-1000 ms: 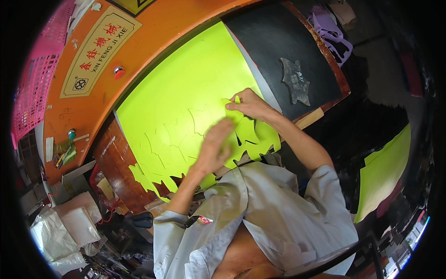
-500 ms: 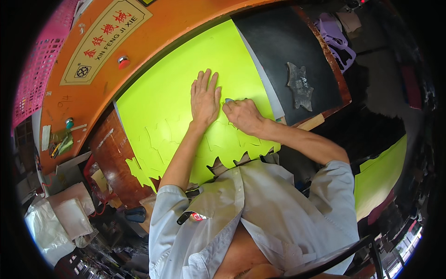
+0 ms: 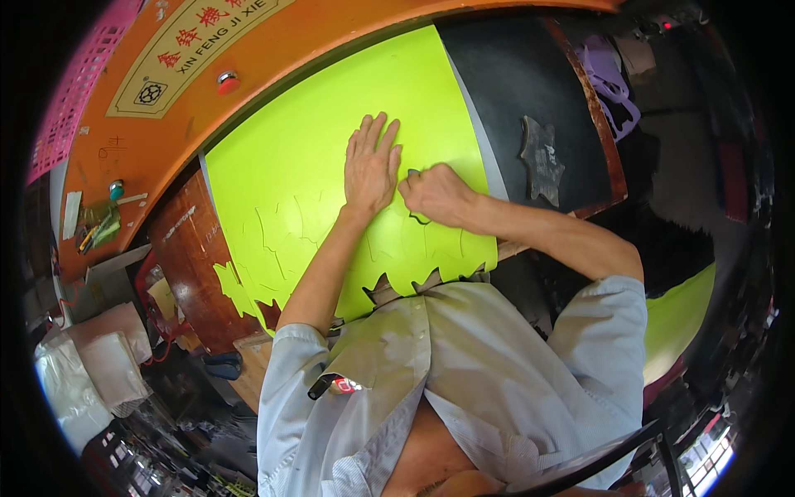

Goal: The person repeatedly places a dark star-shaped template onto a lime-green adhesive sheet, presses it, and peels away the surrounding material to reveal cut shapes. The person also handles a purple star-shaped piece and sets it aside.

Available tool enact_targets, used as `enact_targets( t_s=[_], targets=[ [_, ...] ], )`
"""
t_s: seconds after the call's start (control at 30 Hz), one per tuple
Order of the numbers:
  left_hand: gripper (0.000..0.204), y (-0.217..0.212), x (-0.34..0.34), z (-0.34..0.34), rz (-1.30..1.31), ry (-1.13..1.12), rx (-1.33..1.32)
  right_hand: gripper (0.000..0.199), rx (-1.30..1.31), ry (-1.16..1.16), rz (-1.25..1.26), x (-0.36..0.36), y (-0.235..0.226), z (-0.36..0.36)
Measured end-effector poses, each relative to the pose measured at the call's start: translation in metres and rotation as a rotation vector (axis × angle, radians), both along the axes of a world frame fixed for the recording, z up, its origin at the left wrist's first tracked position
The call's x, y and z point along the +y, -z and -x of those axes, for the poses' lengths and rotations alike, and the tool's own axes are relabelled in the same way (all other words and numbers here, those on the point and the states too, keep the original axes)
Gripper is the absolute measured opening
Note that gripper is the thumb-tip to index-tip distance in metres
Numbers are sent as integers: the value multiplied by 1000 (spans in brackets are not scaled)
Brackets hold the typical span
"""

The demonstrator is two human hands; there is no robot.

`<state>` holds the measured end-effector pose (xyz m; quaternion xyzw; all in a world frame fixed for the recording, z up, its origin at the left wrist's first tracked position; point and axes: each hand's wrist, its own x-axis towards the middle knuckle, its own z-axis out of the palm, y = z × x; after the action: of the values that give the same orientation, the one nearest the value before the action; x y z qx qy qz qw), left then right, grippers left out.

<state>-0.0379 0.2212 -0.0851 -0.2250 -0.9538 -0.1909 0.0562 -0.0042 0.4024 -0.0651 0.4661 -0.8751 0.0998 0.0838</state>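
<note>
1 smooth, lime-yellow sheet (image 3: 422,91) lies between 1 orange machine housing (image 3: 186,124) and the person's striped shirt (image 3: 497,348); fine curved cut lines cross its near half, and its near edge is jagged. Of 2 hands, the left hand (image 3: 373,170) rests flat on it, fingers extended; the right hand (image 3: 437,195) is curled against it, its grip hidden, so what it pinches cannot be told. Right: 1 spiky-edged grey plate (image 3: 541,161) on 1 matte black board (image 3: 505,91). The housing bears 2 round push-buttons, 1 red (image 3: 228,82), 1 green (image 3: 115,190).
</note>
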Motion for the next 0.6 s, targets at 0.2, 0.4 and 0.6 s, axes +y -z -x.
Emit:
enact_targets(
  t_s=[0.2,0.4,0.6],
  targets=[
    [44,1,2,-3,-9,-28,17,11,-362,-322,173,-33,-19,-29],
    [45,3,-14,-15,-557,-37,-181,20,-475,145,709,-28,-75,-2],
    [53,-26,-55,-88,-1182,-233,-1132,38,-1077,527,804,-12,-28,39]
  ],
)
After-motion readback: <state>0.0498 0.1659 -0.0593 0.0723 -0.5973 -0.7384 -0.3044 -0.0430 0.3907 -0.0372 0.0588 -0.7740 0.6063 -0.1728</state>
